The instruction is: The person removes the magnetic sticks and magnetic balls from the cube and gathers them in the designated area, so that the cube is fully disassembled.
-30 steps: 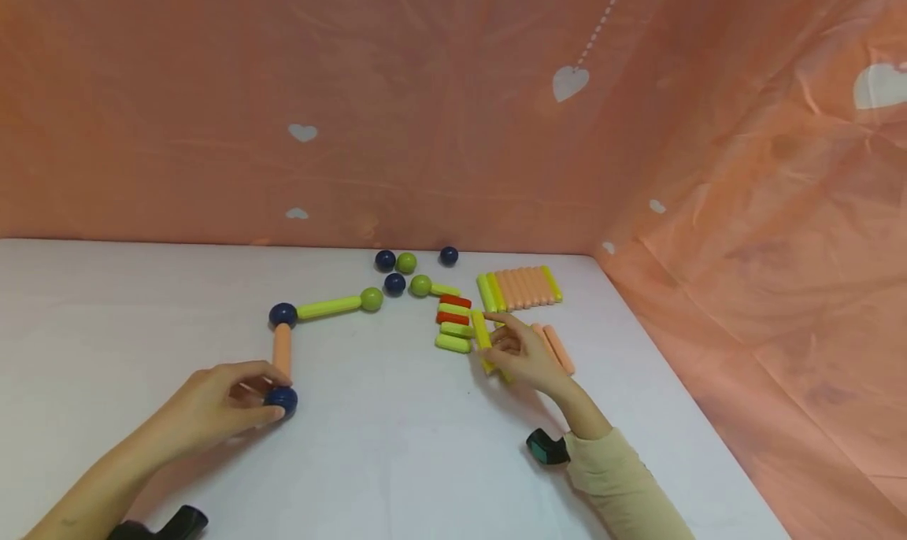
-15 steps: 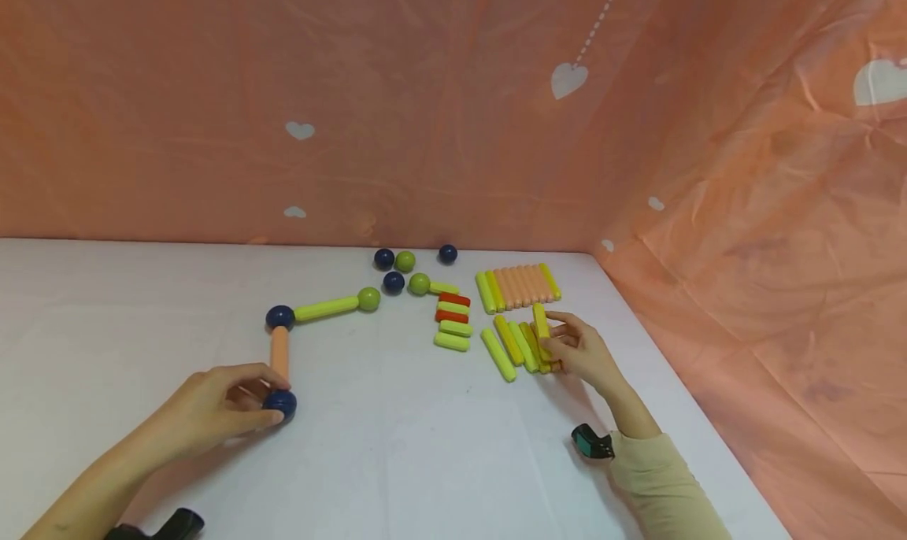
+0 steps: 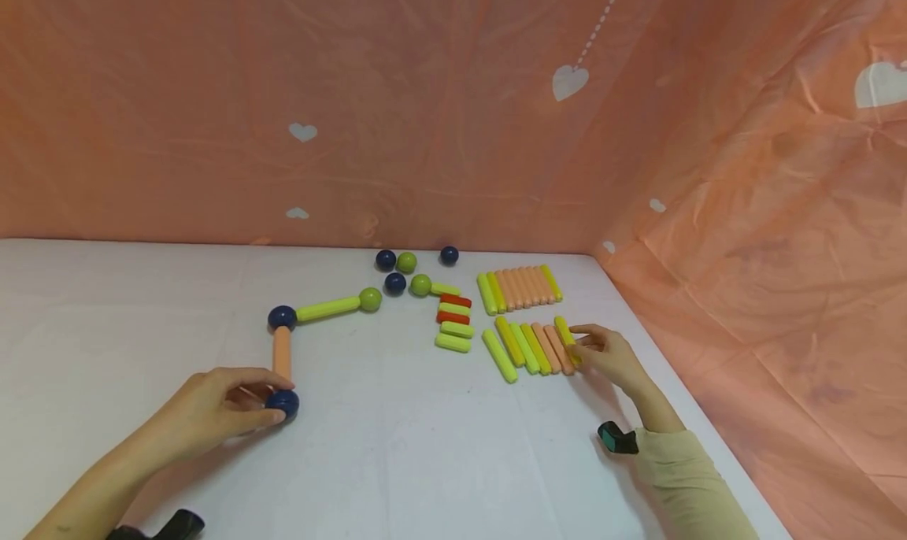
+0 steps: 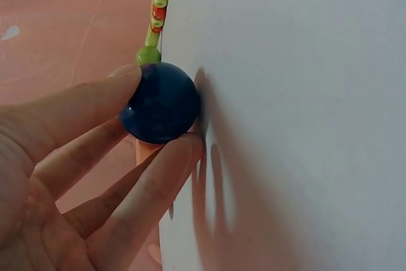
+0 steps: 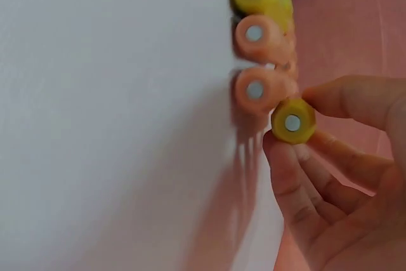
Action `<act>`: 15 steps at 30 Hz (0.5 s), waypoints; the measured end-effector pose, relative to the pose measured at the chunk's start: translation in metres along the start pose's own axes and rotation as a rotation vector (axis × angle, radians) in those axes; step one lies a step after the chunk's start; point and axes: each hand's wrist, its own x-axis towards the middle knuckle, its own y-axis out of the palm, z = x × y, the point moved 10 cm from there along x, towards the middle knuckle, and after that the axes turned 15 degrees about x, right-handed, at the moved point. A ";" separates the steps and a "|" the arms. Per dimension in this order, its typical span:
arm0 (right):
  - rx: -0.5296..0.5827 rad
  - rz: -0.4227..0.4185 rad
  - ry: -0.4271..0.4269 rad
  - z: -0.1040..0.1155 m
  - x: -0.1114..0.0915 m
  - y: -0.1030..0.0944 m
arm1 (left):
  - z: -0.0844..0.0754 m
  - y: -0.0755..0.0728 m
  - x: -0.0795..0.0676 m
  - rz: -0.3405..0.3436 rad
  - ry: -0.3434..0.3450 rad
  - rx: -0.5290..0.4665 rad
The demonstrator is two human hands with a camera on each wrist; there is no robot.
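Observation:
My left hand (image 3: pixel 223 405) pinches a dark blue ball (image 4: pixel 161 103) between thumb and fingers at the near end of an orange rod (image 3: pixel 282 351). That rod runs up to another blue ball (image 3: pixel 283 317), from which a lime rod (image 3: pixel 328 308) leads to a green ball (image 3: pixel 371 299). On the right, my right hand (image 3: pixel 611 355) holds a yellow rod (image 5: pixel 293 121) by thumb and fingertips. A pale metal disc shows in its end. It sits at the right end of a row of loose rods, close beside an orange rod (image 5: pixel 255 89).
Behind the row lies a tight block of orange, yellow and lime rods (image 3: pixel 520 288). To its left is a stack of short red and lime rods (image 3: pixel 454 317). Several loose balls, including a blue ball (image 3: pixel 394 284), lie toward the back. An orange cloth (image 3: pixel 453 115) hangs behind the table.
My right hand has carried the yellow rod rightward, across the row of loose rods to its right end. The left hand stays on the blue ball.

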 end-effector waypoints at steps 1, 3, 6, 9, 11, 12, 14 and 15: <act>-0.002 0.010 0.004 -0.002 0.000 0.001 | 0.000 0.000 0.000 0.000 0.001 0.001; -0.009 0.022 0.007 -0.004 -0.001 0.002 | 0.000 0.000 0.000 0.003 0.002 0.000; -0.020 0.036 -0.006 -0.005 -0.001 0.004 | 0.000 0.000 0.000 0.010 0.003 0.004; -0.043 0.037 -0.020 -0.003 0.000 0.005 | 0.001 0.000 0.000 0.015 0.000 0.004; -0.068 0.036 -0.019 -0.001 0.000 0.005 | 0.001 0.000 0.000 0.014 0.001 0.007; -0.079 0.027 -0.014 0.000 0.000 0.005 | 0.001 0.000 0.000 0.012 0.004 0.005; -0.112 0.004 -0.006 0.003 -0.001 0.005 | -0.001 0.000 -0.001 0.012 0.012 -0.003; -0.130 -0.018 -0.015 0.007 -0.002 0.005 | -0.002 0.000 -0.001 0.010 0.018 -0.003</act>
